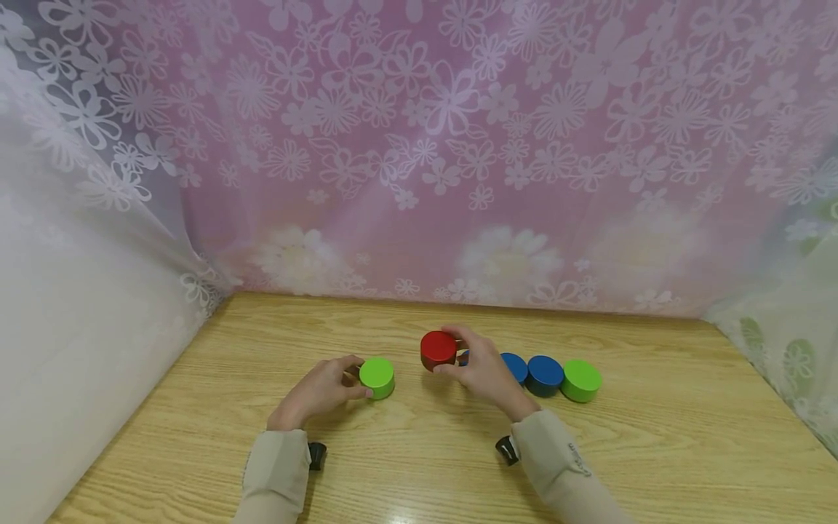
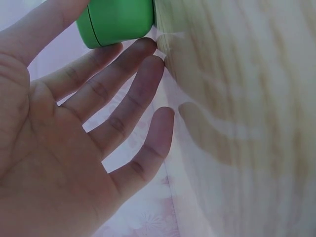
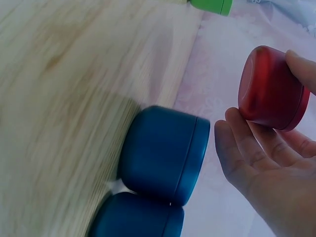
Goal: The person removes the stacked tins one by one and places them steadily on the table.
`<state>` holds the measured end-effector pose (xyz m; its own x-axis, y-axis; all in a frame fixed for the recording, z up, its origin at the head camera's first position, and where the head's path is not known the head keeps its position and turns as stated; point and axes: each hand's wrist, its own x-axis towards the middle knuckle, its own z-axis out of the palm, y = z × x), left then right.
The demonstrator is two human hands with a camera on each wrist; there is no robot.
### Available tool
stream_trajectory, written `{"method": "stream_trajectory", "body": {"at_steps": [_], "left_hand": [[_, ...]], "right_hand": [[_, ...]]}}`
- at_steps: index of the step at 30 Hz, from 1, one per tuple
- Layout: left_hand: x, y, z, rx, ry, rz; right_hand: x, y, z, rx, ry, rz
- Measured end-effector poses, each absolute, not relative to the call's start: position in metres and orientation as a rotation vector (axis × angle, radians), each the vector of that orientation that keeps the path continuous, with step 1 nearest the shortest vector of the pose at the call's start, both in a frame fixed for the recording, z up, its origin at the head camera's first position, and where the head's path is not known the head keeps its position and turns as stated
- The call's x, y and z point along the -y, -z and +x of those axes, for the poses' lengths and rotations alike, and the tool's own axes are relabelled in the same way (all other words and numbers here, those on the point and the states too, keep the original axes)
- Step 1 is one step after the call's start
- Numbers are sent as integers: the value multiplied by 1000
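My left hand [image 1: 323,389] holds a small round light-green lidded tin [image 1: 377,378] between thumb and fingers. In the left wrist view the green tin [image 2: 121,22] is at the top, beside the table surface, with the lower fingers spread below it. A matching red tin [image 1: 438,350] is pinched in my right hand [image 1: 484,371]. The right wrist view shows the red tin [image 3: 271,89] raised off the table, past the end of a row of blue tins. Nearest to that hand is a blue tin [image 3: 163,153], mostly hidden behind it in the head view.
The row on the wooden table [image 1: 432,466] continues rightward with a blue tin [image 1: 513,367], another blue tin [image 1: 545,376] and a second green tin [image 1: 581,380] at its right end. A pink flowered curtain [image 1: 406,167] hangs behind the table's far edge.
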<state>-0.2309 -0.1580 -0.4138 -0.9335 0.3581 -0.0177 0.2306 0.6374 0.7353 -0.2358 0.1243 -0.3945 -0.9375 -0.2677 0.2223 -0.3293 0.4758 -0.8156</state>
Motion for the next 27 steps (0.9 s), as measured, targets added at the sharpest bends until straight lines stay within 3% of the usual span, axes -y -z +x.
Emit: {"method": "stream_trajectory", "body": {"at_steps": [27], "left_hand": [[158,412,-230,-2686,-1174,490]], "right_hand": [[-152,396,-232,2673,-1437,555]]}}
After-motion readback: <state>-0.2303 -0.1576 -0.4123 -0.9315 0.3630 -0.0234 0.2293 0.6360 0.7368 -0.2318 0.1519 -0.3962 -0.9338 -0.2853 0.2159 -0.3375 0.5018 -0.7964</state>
